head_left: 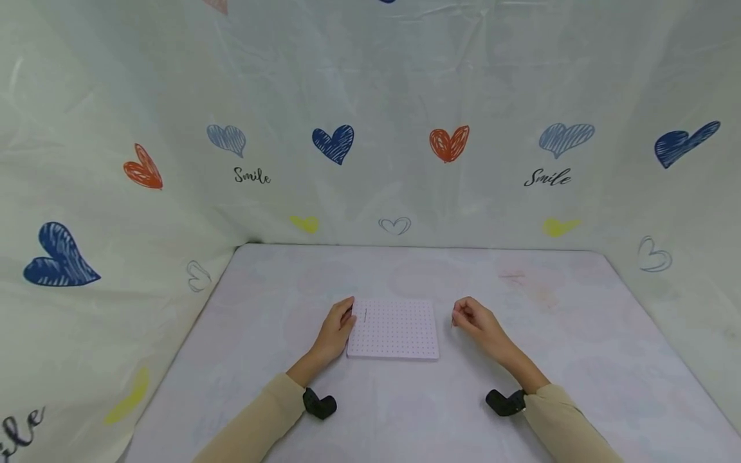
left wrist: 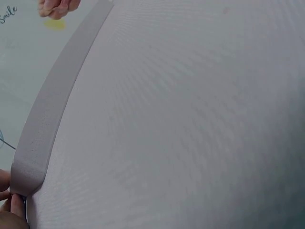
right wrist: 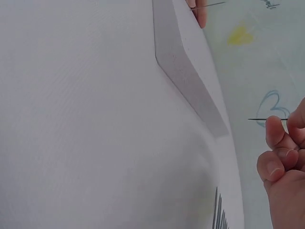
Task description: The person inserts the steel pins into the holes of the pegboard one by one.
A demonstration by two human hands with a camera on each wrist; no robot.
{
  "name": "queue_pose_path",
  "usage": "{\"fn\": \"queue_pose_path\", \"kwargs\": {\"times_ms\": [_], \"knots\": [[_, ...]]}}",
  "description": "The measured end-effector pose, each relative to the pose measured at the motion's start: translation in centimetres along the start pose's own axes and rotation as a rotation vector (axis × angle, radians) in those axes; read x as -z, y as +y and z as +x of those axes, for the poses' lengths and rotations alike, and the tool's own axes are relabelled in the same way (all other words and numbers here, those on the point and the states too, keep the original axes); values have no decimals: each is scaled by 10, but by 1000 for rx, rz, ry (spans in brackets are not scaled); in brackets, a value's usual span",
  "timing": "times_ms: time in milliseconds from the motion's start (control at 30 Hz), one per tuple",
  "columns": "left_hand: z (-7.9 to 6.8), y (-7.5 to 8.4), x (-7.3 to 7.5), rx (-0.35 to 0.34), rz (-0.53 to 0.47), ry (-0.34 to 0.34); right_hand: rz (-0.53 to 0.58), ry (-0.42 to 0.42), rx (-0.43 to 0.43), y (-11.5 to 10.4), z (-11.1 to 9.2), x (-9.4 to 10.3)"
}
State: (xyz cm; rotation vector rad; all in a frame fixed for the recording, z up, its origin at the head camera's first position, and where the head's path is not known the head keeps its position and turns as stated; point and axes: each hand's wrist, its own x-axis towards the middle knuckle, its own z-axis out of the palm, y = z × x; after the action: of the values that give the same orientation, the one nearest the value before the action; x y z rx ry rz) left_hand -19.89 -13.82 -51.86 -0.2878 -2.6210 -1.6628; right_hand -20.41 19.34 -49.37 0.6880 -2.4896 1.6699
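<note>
The perforated board (head_left: 399, 334) sits at lower centre of the head frame; your left grip (head_left: 336, 329) holds its left edge. One standing needle (head_left: 365, 315) is placed; your right grip (head_left: 479, 325) pinches an unplaced needle (right wrist: 258, 119). Further needles (right wrist: 215, 205) show lower right in the right-wrist view.

- Table (head_left: 405, 273): pale top, far corners rounded.
- White curtain (head_left: 382, 71): wrinkled, hung behind the table and along both its sides.
- Reddish smear (head_left: 512, 276): on the table, toward its far right corner.
- Dark blue heart (head_left: 333, 145), orange-red heart (head_left: 449, 143): printed well above the table's far edge.
- Outline heart (head_left: 395, 226), yellow heart (head_left: 560, 227): just above that edge.
- Black "Smile" lettering (head_left: 547, 177): above the table's far right end.
</note>
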Motion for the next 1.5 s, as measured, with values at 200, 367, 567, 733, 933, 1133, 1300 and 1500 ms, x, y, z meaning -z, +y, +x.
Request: {"fn": "queue_pose_path", "kwargs": {"times_ms": [200, 367, 567, 733, 933, 1133, 1300, 1500], "knots": [[0, 0, 0, -4, 12, -3, -52, -14, 14, -20, 13, -12], [0, 0, 0, -5, 8, -8, -28, -40, 26, -52, 22, -21], [0, -1, 0, -10, 17, -6, -13, -56, 18, -61, 35, -34], [0, 1, 0, -3, 17, -7, -3, -47, 28, -35, 47, -46], [0, -1, 0, 14, 38, -4, 31, -62, 48, -30, 55, -57], [1, -2, -1, 5, 29, -5, -9, -86, 115, -29, 61, -71], [1, -3, -1, 8, 33, -8, -54, -103, 144, -30, 66, -86], [1, -1, 0, 13, 26, -7, -57, -128, 166, -33, 69, -102]]}}
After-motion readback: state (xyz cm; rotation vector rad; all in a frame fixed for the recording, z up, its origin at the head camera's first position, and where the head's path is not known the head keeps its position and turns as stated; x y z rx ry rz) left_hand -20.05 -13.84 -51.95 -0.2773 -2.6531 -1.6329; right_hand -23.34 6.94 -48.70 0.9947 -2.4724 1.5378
